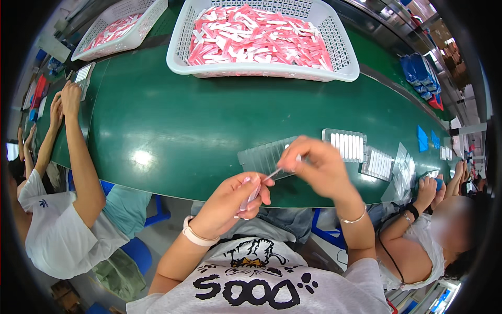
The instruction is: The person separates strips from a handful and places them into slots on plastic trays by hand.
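Observation:
My left hand (230, 201) is closed around a small pink-and-white plastic piece (253, 195), partly hidden by the fingers. With its fingertips my right hand (315, 163) pinches a thin pale stick (274, 173), which reaches across to the left fingers; the right hand is slightly blurred. Behind both hands, a clear plastic tray (256, 157) with ridged slots lies on the green table (172, 120). To the right of it sit a clear tray filled with white sticks (345, 145) and a second filled tray (377, 163).
A large white basket (261, 70) heaped with pink-and-white pieces stands at the far side. Another such basket (112, 43) is at far left. Clear plastic bags (401, 175) lie at right. Co-workers sit on both sides, the left one's hands (68, 99) by a tray.

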`<state>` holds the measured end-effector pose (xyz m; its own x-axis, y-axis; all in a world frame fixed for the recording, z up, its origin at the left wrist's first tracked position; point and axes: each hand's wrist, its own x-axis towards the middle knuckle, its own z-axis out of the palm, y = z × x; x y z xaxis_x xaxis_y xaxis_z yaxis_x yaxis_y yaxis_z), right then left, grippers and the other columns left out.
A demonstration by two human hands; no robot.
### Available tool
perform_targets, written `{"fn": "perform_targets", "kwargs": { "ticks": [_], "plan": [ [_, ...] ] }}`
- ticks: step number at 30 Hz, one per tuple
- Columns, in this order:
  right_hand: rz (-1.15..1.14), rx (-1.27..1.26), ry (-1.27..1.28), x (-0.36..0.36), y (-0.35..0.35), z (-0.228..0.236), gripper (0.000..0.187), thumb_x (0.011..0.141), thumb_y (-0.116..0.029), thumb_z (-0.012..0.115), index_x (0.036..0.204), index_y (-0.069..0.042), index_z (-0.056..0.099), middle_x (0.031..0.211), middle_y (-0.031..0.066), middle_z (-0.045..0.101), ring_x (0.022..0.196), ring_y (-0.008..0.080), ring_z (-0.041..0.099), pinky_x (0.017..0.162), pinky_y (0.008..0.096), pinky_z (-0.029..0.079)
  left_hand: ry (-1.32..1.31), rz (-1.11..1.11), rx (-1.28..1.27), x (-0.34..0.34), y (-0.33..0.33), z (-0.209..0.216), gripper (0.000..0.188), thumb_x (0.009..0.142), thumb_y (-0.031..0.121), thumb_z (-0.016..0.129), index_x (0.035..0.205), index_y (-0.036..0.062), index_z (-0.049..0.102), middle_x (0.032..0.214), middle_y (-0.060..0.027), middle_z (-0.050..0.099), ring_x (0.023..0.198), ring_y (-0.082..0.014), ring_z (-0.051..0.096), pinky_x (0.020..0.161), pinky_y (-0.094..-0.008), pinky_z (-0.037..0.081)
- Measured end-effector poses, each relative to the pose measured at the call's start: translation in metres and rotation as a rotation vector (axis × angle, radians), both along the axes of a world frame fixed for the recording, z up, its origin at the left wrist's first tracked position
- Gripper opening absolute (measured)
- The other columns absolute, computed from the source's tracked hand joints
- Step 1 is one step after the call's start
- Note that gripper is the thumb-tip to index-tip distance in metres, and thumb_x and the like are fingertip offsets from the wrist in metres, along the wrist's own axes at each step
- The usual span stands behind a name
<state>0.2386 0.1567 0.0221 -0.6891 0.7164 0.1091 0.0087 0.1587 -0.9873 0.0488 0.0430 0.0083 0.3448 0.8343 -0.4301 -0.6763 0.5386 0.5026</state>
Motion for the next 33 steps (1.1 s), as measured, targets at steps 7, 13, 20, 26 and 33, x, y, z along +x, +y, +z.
{"fn": "perform_targets", "kwargs": {
  "ticks": [7, 13, 20, 26, 33],
  "plan": [
    [-0.064, 0.354, -0.469, -0.003, 0.033, -0.008, 0.013, 0.080, -0.017, 0.072, 0.084, -0.005, 0.071, 0.081, 0.0060, 0.066, 0.076, 0.0189, 0.058, 0.072, 0.0317, 0.045, -0.273, -0.012, -0.011, -0.012, -0.005, -0.007, 0.039, 0.099, 0.020, 0.044, 0.129, -0.0049, 0.046, 0.091, -0.0080, 0.058, 0.061, -0.0099, 0.044, 0.056, -0.0248, 0.039],
    [-0.090, 0.496, -0.564, -0.005, 0.032, -0.013, 0.017, 0.077, -0.023, 0.075, 0.084, -0.008, 0.069, 0.089, 0.0001, 0.063, 0.093, 0.0201, 0.052, 0.086, 0.0354, 0.037, -0.090, 0.003, 0.013, -0.009, -0.004, 0.010, 0.038, 0.096, 0.009, 0.050, 0.131, -0.0047, 0.043, 0.093, -0.0138, 0.059, 0.065, -0.0122, 0.050, 0.052, -0.0257, 0.040],
    [-0.010, 0.492, -0.368, -0.007, 0.019, -0.004, 0.017, 0.081, -0.018, 0.072, 0.094, -0.007, 0.071, 0.089, 0.0044, 0.065, 0.085, 0.0201, 0.055, 0.078, 0.0326, 0.043, 0.298, -0.053, 0.110, -0.005, -0.005, 0.007, 0.015, 0.095, 0.007, 0.055, 0.107, 0.0018, 0.048, 0.095, -0.0183, 0.066, 0.063, -0.0089, 0.055, 0.045, -0.0192, 0.037],
    [0.190, 0.009, -0.206, -0.008, -0.013, 0.017, 0.017, 0.086, -0.008, 0.066, 0.103, -0.005, 0.070, 0.086, 0.0062, 0.064, 0.064, 0.0110, 0.055, 0.057, 0.0257, 0.043, 0.301, -0.057, 0.112, -0.002, -0.003, 0.009, 0.013, 0.096, 0.010, 0.055, 0.103, 0.0025, 0.048, 0.094, -0.0207, 0.067, 0.061, -0.0070, 0.054, 0.045, -0.0179, 0.035],
    [0.096, -0.045, -0.238, -0.006, -0.019, 0.012, 0.013, 0.084, -0.006, 0.067, 0.097, -0.005, 0.071, 0.076, 0.0034, 0.061, 0.055, 0.0062, 0.047, 0.050, 0.0212, 0.037, 0.347, -0.131, 0.146, -0.002, -0.001, 0.012, 0.014, 0.098, 0.015, 0.052, 0.104, 0.0034, 0.049, 0.092, -0.0176, 0.067, 0.060, -0.0063, 0.052, 0.046, -0.0176, 0.034]
  ]
}}
